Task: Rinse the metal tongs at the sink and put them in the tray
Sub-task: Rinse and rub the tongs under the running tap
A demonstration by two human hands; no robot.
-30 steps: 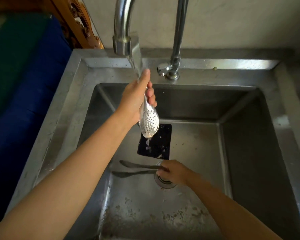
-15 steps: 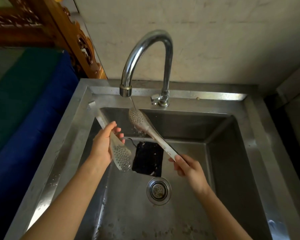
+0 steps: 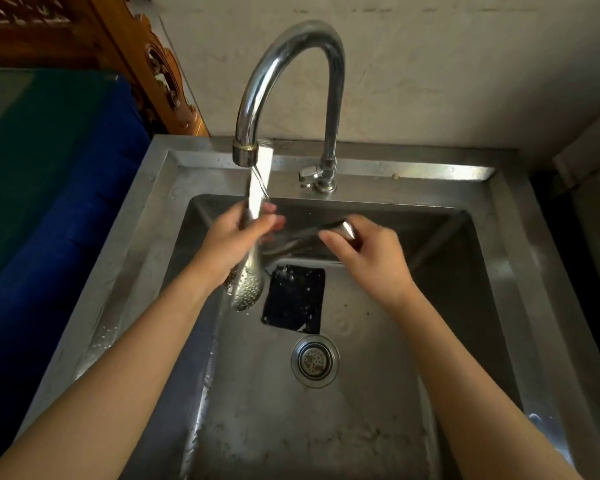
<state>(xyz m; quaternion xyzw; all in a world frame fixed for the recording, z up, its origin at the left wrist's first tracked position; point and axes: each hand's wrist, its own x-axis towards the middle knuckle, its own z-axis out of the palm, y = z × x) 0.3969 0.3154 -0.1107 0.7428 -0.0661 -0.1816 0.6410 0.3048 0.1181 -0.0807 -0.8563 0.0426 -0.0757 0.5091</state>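
Tongs over the sink, head down under the tap stream, my left hand wrapped round the handle | right hand curled on a second metal piece, too blurry to call | risk imo: wet grip, could slip and clatter down | tray's nowhere in shot

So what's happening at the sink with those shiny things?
A person is rinsing metal tongs at the sink. The left hand holds them with the holey end pointing down, under the water running from the tap. The right hand grips another metal piece, too blurred to make out well. A black pad lies in the basin near the drain. The tongs are not put away yet.
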